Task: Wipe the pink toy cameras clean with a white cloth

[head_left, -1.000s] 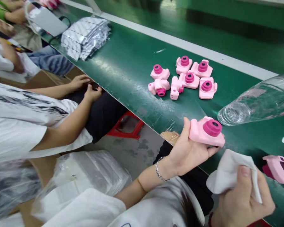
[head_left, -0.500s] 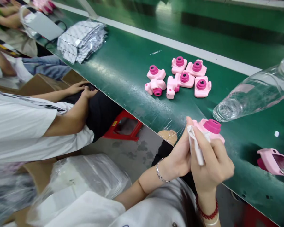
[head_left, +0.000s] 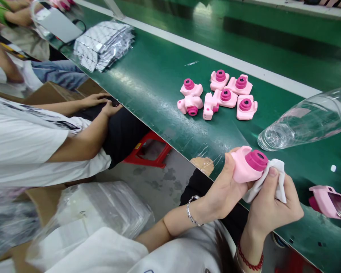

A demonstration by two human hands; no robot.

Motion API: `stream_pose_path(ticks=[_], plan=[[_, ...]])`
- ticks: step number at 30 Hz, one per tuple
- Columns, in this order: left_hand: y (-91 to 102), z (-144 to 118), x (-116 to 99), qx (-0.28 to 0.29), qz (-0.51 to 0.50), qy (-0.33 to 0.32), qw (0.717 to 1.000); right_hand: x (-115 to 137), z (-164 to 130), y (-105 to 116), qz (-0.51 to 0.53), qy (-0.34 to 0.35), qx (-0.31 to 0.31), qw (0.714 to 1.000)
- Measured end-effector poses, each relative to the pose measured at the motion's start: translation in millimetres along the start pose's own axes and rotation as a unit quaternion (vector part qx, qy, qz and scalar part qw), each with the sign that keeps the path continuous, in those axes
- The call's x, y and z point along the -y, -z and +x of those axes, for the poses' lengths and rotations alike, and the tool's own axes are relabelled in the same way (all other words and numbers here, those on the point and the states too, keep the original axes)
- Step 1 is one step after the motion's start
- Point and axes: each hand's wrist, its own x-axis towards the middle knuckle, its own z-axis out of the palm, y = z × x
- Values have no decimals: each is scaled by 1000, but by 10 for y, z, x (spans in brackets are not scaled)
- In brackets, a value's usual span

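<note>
Fingers of the left hand [head_left: 223,189] wrap around a pink toy camera [head_left: 246,167] held at the near edge of the green bench [head_left: 153,76], while fingers of the right hand [head_left: 272,206] pinch a white cloth [head_left: 269,178] against the camera's side, just under its magenta lens. Six more pink toy cameras [head_left: 218,94] lie clustered farther out on the bench, with a clear plastic bottle [head_left: 304,121] on its side to the right, a stack of silver foil packets [head_left: 104,43] at far left, and a seated co-worker [head_left: 45,140] alongside.
</note>
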Motion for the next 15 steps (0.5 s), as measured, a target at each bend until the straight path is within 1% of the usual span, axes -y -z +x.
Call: stream_pose_path(ticks=[2, 5, 12, 15], plan=[[8, 2, -13, 2, -3, 8, 1000, 14, -14, -2, 3, -20, 0, 1000], [1, 9, -37, -2, -3, 17, 1000, 15, -22, 3, 4, -31, -2, 1000], [0, -7, -57, -9, -20, 19, 1000, 1, -48, 19, 2, -15, -9, 1000], [2, -24, -84, 8, -36, 18, 999, 3, -56, 40, 0, 0, -2, 1000]])
